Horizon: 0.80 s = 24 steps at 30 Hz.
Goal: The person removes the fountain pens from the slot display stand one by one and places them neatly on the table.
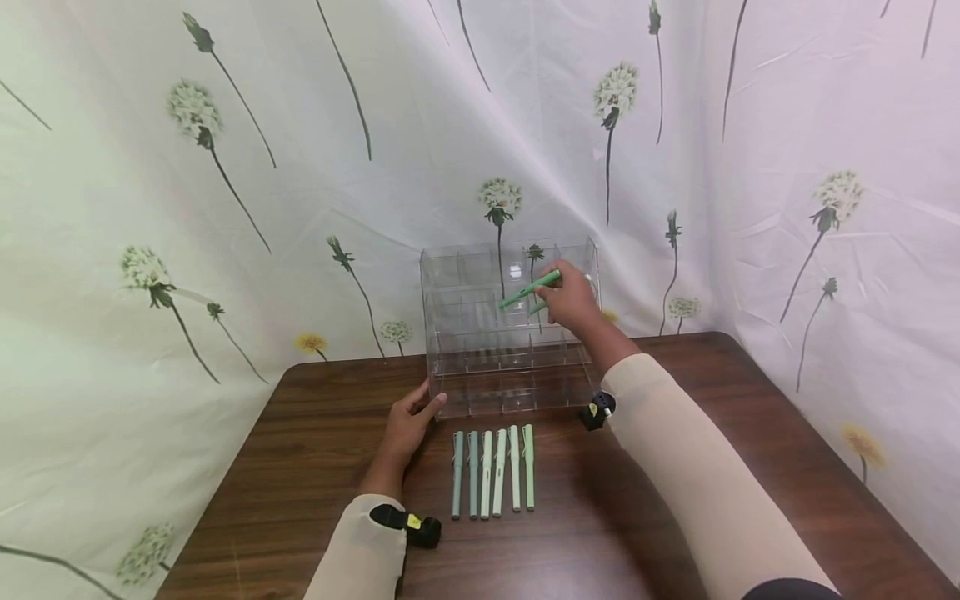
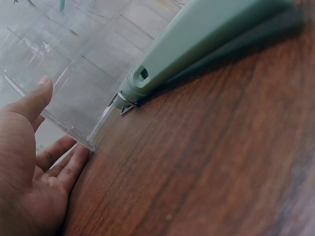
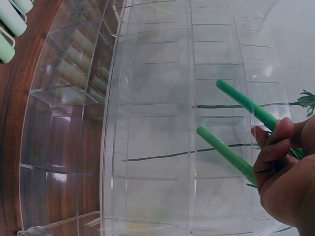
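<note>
A clear plastic tiered organizer (image 1: 480,354) with divided compartments stands at the back of the table. My left hand (image 1: 408,425) grips its lower left corner; the left wrist view shows the thumb on one side of the wall and the fingers (image 2: 69,167) on the other. Over the upper tiers, my right hand (image 1: 572,298) holds a dark green pen (image 1: 528,289). A lighter green pen (image 3: 224,151) also extends from this hand in the right wrist view, its near end hidden by the fingers. Both pens slant toward the compartments.
Several pens lie side by side on the brown wooden table (image 1: 337,450) before the organizer, from grey-green pens (image 1: 457,475) at left to a light green pen (image 1: 529,467) at right. A flower-printed white curtain (image 1: 420,125) hangs close behind.
</note>
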{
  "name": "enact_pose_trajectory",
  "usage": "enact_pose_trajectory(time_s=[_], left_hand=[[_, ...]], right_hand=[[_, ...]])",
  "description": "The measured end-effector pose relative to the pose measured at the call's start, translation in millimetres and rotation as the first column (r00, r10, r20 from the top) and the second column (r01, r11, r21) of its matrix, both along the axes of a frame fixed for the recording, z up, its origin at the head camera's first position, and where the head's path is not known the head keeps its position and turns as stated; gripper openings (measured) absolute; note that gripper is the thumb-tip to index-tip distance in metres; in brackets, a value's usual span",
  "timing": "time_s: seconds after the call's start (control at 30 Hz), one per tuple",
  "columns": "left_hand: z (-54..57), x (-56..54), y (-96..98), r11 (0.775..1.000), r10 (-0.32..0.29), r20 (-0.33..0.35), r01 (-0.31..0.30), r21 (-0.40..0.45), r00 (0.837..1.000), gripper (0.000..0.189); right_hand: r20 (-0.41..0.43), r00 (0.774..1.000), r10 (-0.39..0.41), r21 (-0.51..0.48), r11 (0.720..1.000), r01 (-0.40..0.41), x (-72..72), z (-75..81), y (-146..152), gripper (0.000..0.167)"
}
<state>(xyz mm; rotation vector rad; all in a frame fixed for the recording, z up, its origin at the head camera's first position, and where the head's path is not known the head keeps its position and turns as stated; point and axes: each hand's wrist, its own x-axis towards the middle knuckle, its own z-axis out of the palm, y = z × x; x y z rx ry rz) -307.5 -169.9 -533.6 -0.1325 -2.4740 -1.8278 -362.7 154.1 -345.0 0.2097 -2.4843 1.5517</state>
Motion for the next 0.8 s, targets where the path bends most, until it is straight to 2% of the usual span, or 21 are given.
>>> enact_pose_trajectory(time_s=[0.37,0.53,0.8], left_hand=[[1.1,-1.0,-0.8,1.000,-0.005,-0.006,0.005,0.014,1.000,0.073],[1.1,0.0,-0.7,1.000,-0.008,0.006,0.007,0.018,1.000,0.073],[0.5,0.1,-0.6,1.000,-0.005,0.008,0.005,0.031,1.000,0.073]], right_hand=[[-0.051,0.999,-0.019,-0.023,1.000,0.018,9.1,8.5,10.8,0.023],[-0.058,0.998,-0.028,-0.075,0.997,0.023,12.4,6.2,13.7,0.024],[-0.122,0.993,0.010,-0.211,0.977,-0.036,24.2,8.5,21.4,0.028]])
